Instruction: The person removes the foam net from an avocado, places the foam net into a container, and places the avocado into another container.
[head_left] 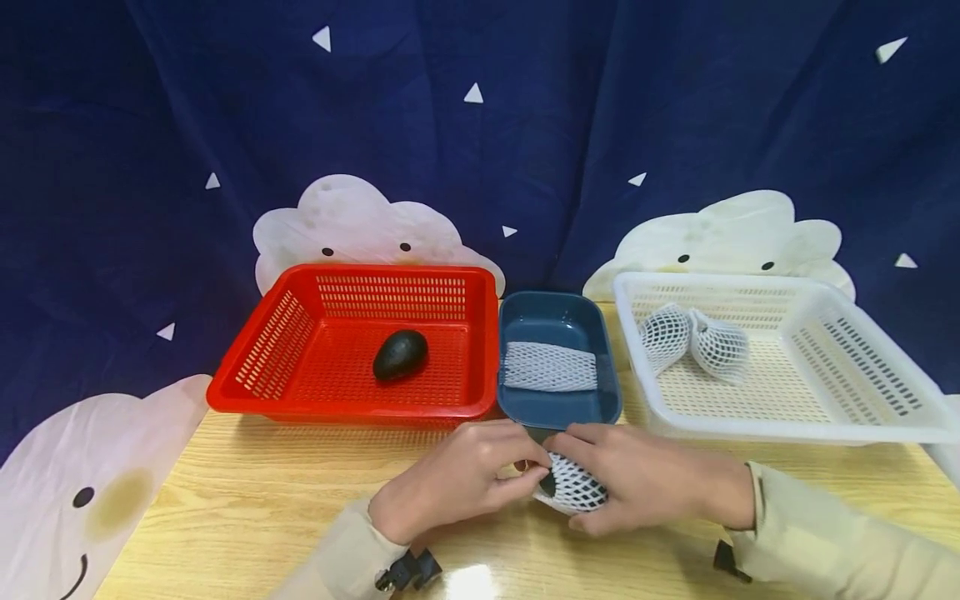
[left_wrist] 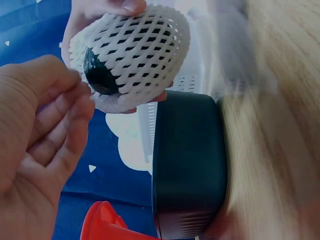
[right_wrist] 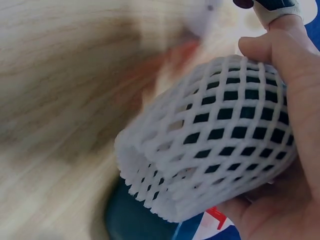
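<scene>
My right hand [head_left: 637, 475] grips a dark avocado [left_wrist: 100, 75] that sits inside a white foam net sleeve [head_left: 576, 485]. Bare dark skin shows at the sleeve's end facing my left hand. Thumb and fingertips of my left hand [head_left: 480, 471] are curled together at that end's edge, pinching the sleeve. In the right wrist view, the sleeve's other end gapes loosely past the fruit, with my right hand [right_wrist: 295, 115] wrapped around the far side. Both hands are over the table, just in front of a blue bin [head_left: 558, 417].
A red basket [head_left: 352, 410] at left holds one bare avocado [head_left: 401, 354]. Inside the blue bin lies a flat foam net sleeve [head_left: 550, 367]. At right, a white basket [head_left: 787, 427] contains two netted fruits [head_left: 720, 346]. A dark blue curtain [head_left: 525, 150] hangs behind the wooden table [head_left: 247, 483].
</scene>
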